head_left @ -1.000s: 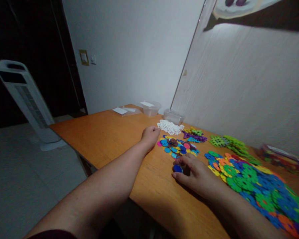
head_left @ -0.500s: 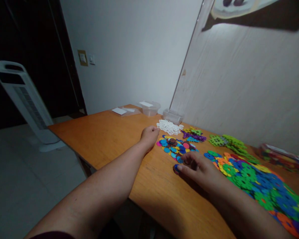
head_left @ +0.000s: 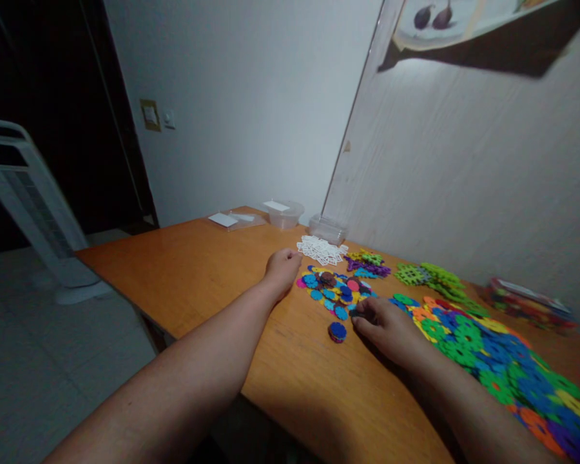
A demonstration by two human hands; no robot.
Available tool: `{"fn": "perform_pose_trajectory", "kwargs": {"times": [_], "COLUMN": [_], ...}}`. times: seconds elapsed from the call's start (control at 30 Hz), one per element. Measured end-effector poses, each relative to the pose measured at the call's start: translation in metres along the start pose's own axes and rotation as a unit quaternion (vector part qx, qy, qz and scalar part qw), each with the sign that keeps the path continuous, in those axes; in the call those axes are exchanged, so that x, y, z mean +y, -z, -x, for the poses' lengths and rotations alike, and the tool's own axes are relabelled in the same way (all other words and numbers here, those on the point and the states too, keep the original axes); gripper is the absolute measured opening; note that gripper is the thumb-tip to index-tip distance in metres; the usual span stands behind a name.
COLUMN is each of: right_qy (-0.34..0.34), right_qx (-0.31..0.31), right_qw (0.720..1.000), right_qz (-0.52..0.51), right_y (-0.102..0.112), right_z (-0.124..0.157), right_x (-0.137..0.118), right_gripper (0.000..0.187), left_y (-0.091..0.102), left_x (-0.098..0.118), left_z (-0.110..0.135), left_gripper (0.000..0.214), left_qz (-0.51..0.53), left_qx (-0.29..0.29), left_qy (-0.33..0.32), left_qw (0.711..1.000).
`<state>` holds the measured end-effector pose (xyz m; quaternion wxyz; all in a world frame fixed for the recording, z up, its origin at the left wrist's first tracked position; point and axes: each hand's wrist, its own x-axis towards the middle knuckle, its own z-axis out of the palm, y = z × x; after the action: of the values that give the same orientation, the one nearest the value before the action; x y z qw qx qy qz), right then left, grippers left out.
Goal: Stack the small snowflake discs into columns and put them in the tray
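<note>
My left hand [head_left: 283, 269] rests on the table in a loose fist beside a pile of small colored discs [head_left: 327, 296]; whatever its fingers may hold is hidden. At the near right edge of that pile, my right hand [head_left: 381, 324] is closed, thumb and fingers together around a small dark disc [head_left: 354, 313], only partly visible. A short stack of small discs [head_left: 337, 332], dark blue on top, stands on the wood to the left of my right hand, apart from it.
White lattice pieces [head_left: 320, 250] lie behind the discs, with purple pieces [head_left: 367, 266] and lime-green pieces [head_left: 413, 274] alongside. Large colored flower-shaped pieces [head_left: 483, 348] spread across the right. Clear tubs [head_left: 283, 216] and a packet of colorful pieces [head_left: 529, 303] stand near the wall.
My right hand has left the stack of discs and moved to the pile's edge, closing its fingers. The view has turned slightly right. My left hand stays beside the pile.
</note>
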<state>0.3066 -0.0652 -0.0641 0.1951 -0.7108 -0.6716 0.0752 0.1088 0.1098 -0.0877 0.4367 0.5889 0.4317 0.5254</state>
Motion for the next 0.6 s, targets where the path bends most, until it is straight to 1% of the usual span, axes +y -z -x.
{"fn": "perform_pose_trajectory", "kwargs": {"times": [0.2, 0.3, 0.43, 0.5, 0.6], "right_qy": [-0.031, -0.031, -0.003, 0.01, 0.005], "right_qx": [-0.034, -0.038, -0.029, -0.038, -0.058], "right_qw": [0.999, 0.998, 0.991, 0.985, 0.98], "right_qz": [-0.014, -0.049, -0.132, -0.167, -0.19], "right_y": [-0.002, -0.002, 0.0, -0.001, -0.005], "right_z": [-0.003, -0.001, 0.006, 0.01, 0.015], "right_x": [0.003, 0.003, -0.012, -0.022, -0.032], "right_gripper": [0.014, 0.013, 0.016, 0.016, 0.014], "left_y": [0.0, 0.0, -0.001, -0.001, -0.002], "left_x": [-0.001, 0.001, 0.005, 0.007, 0.008], "left_z": [-0.001, 0.0, 0.003, 0.005, 0.005], "left_gripper": [0.018, 0.018, 0.017, 0.018, 0.018], "left_qz": [0.0, 0.003, 0.019, 0.022, 0.021], "left_qx": [-0.003, -0.001, 0.0, -0.001, 0.0], "left_qy": [-0.003, 0.001, 0.009, 0.009, 0.009], "left_qw": [1.0, 1.0, 1.0, 1.0, 1.0]}}
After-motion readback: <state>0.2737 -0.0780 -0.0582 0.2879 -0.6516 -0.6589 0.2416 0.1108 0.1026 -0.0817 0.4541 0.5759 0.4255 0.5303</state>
